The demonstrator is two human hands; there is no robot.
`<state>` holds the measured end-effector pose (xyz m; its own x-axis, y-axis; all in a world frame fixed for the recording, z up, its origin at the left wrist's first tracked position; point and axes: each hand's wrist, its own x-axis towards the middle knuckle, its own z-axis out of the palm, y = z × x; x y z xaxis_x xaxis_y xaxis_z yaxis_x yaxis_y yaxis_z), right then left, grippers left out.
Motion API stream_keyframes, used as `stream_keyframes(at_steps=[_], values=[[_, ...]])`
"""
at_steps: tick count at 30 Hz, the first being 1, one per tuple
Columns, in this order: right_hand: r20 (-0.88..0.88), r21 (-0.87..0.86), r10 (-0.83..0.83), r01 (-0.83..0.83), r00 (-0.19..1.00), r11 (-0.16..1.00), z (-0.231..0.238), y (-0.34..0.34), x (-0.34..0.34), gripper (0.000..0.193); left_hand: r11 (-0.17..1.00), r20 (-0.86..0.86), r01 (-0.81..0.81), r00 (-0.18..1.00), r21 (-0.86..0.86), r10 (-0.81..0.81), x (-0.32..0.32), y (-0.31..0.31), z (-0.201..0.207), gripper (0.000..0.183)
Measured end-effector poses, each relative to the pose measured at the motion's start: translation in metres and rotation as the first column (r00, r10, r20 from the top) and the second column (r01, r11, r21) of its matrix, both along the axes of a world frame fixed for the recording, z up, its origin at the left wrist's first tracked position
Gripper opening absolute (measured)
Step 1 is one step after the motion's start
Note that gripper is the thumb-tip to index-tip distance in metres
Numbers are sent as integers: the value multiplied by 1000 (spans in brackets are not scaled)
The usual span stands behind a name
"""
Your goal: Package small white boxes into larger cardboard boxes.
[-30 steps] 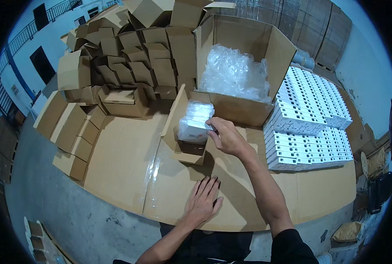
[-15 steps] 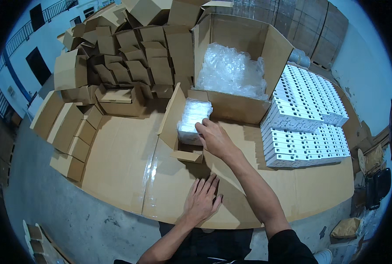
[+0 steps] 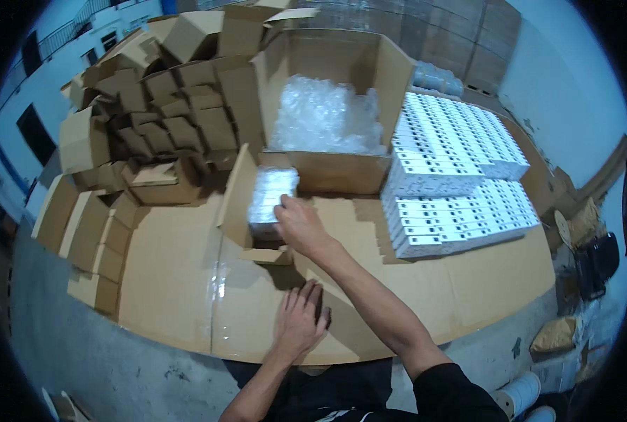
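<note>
A small open carton stands in the middle of the cardboard-covered table, one tall flap up on its left and a short flap folded out in front. Inside it sits a stack of white pieces in clear bubble wrap. My right hand is closed at the right side of this wrapped stack, fingers curled against the plastic; the fingertips are partly hidden. Nearer to me, my left hand lies palm down on the table, fingers stretched out and holding nothing.
Behind the small carton, a large open carton holds clear bubble-wrap bags. Rows of slim white boxes are stacked in two tiers at the right. Empty folded cartons pile up at the back left, with more cartons along the left edge.
The view has swung, so the whole scene sits further left in the picture. My right hand stays at the wrapped stack, and my left hand still rests on the table.
</note>
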<state>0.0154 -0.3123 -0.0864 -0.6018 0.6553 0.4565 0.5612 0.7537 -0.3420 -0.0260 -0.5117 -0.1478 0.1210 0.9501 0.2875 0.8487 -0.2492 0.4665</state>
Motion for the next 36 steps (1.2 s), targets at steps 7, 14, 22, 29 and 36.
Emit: stream_keyframes(at_steps=[7, 14, 22, 29, 36], values=[[-390, 34, -65, 85, 919, 996, 54, -17, 103, 37, 1000, 18, 10, 1000, 12, -10, -1, -1, 11, 52], [-337, 124, -430, 492, 838, 862, 92, 7, 253, 36, 999, 18, 24, 1000, 28, -24, 2, 3, 1, 53], [-327, 112, -669, 730, 668, 674, 95, 70, 399, 47, 990, -53, 105, 994, 96, -100, 19, -1, 44, 40], [-232, 18, -843, 868, 486, 496, 79, 129, 511, 57, 998, -116, 67, 991, 0, -67, 18, 3, 38, 46], [-68, -141, -963, 953, 262, 269, 69, 160, 588, 72, 997, -57, 72, 996, -3, -72, 8, 6, 22, 51]])
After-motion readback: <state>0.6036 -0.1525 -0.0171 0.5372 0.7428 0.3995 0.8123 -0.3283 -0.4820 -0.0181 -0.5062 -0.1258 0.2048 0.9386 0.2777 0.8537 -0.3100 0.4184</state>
